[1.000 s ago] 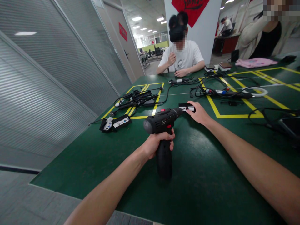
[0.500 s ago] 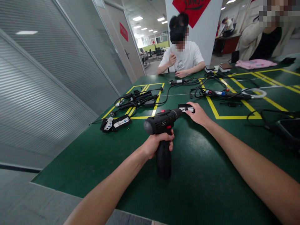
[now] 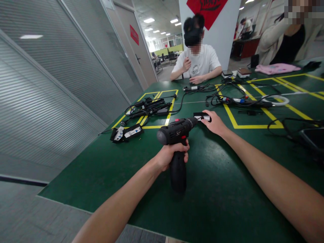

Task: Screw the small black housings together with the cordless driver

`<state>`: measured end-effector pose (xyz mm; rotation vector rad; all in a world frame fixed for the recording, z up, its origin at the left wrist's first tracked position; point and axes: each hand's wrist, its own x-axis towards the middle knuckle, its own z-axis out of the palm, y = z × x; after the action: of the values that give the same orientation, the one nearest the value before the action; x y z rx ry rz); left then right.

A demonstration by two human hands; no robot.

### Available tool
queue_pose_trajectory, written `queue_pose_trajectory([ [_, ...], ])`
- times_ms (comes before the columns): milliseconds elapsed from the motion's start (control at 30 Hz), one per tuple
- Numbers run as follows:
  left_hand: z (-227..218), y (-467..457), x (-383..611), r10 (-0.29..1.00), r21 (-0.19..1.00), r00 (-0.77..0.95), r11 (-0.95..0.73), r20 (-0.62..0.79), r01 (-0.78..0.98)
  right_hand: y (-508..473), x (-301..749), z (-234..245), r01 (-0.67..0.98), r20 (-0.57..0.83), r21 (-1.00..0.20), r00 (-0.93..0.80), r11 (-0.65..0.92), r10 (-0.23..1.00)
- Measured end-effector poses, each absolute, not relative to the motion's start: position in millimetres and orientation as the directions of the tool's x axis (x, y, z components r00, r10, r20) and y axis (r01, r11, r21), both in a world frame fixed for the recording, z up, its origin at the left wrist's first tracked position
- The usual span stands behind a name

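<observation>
My left hand (image 3: 174, 155) is wrapped around the grip of a black cordless drill (image 3: 174, 132) with red buttons. The drill's chuck points away and to the right, toward a small black-and-white block (image 3: 201, 116) on the green table. My right hand (image 3: 214, 122) grips that block from its right side, thumb at the near edge and fingers at the far one. The drill's front end overlaps the block's left part in the view, and I cannot tell whether a bit touches it.
Black parts with white inserts (image 3: 126, 133) lie left of the drill, before a heap of black cables (image 3: 149, 108). More cables and tools (image 3: 238, 100) lie at the right. Yellow tape (image 3: 258, 127) marks the green table (image 3: 215, 202). Across it sits a person in a headset (image 3: 199, 64).
The whole view has shifted very slightly. Both hands keep their grips, and the drill stays in the same place against the block.
</observation>
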<state>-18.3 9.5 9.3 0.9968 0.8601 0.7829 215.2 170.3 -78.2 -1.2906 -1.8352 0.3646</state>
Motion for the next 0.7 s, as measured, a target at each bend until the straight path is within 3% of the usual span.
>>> queue_pose_trajectory([
  [700, 8.8, 10.2, -18.4, 0.857, 0.916, 0.433, 0.372, -0.279, -0.147, 167.6, 214.8, -76.7, 0.613, 0.464, -0.664, -0.111, 0.428, 0.879],
])
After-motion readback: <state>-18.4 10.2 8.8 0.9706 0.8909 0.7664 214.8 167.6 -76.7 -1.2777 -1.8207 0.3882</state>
